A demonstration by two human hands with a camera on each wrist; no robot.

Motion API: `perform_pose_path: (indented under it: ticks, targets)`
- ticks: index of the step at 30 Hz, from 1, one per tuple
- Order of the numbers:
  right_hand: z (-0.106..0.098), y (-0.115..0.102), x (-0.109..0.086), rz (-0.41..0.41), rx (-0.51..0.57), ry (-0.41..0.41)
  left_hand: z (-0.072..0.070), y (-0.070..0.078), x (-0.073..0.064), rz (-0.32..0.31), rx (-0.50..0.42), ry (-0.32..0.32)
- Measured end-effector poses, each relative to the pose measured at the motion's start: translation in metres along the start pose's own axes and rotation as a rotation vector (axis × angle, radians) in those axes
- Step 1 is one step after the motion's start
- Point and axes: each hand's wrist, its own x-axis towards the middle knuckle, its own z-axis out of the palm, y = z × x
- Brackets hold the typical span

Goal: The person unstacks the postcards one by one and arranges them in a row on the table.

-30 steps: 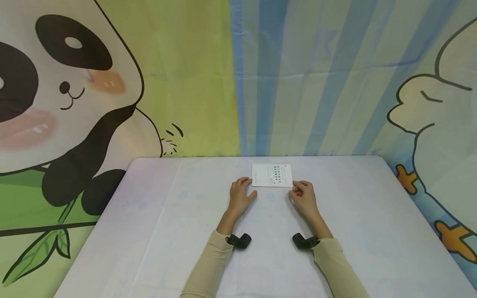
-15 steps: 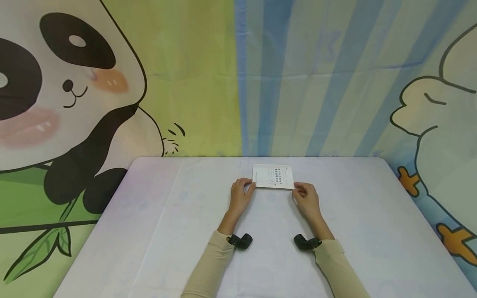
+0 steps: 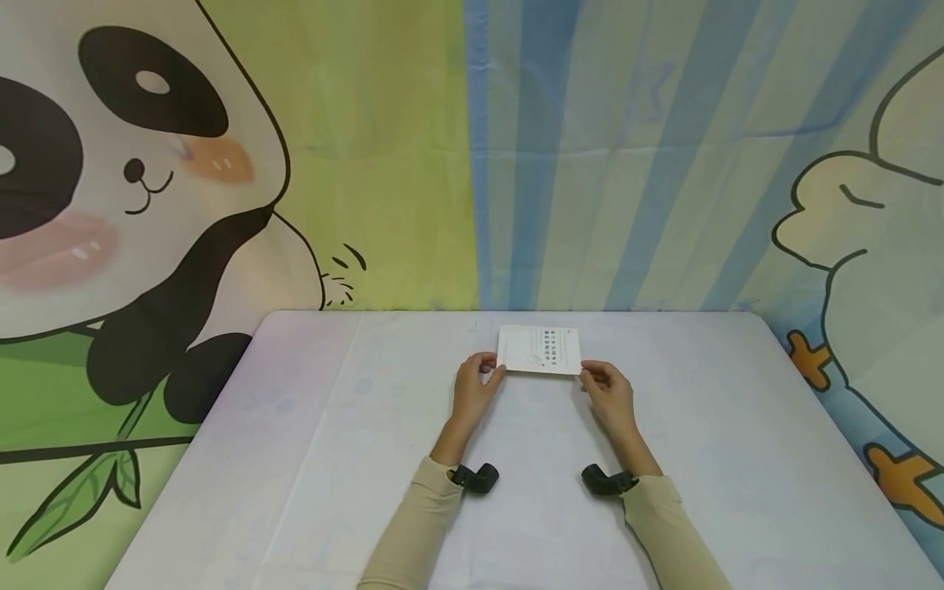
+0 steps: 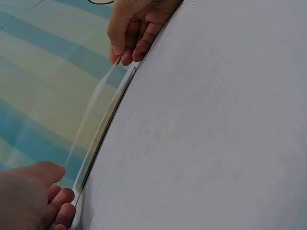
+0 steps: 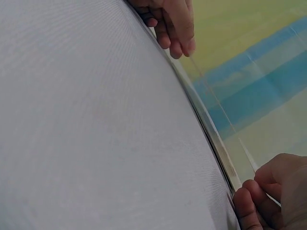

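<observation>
A white sheet printed with dark characters [image 3: 540, 350] is at the far middle of the table, in the head view. My left hand [image 3: 474, 388] pinches its near left corner between thumb and fingers. The near right corner is pinched by my right hand [image 3: 609, 398]. Seen edge-on in the left wrist view, the thin sheet [image 4: 91, 108] bows up from a flat, dark-edged thing [image 4: 106, 132] lying on the table. In the right wrist view this flat thing [image 5: 204, 120] runs between both hands, the sheet's edge above it. What the flat thing is stays hidden.
The table [image 3: 383, 459] has a pale cloth, its far edge against a striped backdrop [image 3: 590, 164]. A printed panda [image 3: 147, 197] covers the left wall, and a white cartoon figure [image 3: 892, 303] the right. Black cameras [image 3: 475, 478] are strapped to both wrists.
My left thumb has come in from beside the sheet to its near left corner. My right thumb has also come to its corner. The sheet has shifted slightly and now stands off what lies below.
</observation>
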Motion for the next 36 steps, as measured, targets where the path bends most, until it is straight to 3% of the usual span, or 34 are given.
perform_pose_path:
  ticks: [8, 21, 27, 36]
  targets:
    - [0.000, 0.002, -0.001, -0.018, 0.001, 0.015, 0.000, -0.002, 0.001, -0.013, -0.031, -0.003]
    - [-0.002, -0.001, 0.000, -0.055, -0.009, -0.027, 0.001, 0.002, 0.002, 0.014, 0.016, -0.030]
    - [-0.004, -0.001, 0.000, -0.100, -0.063, -0.038, 0.002, 0.005, 0.000, 0.000, -0.007, -0.067]
    - [-0.003, -0.001, -0.005, -0.128, -0.095, -0.058, -0.002, 0.011, -0.003, -0.027, -0.062, -0.058]
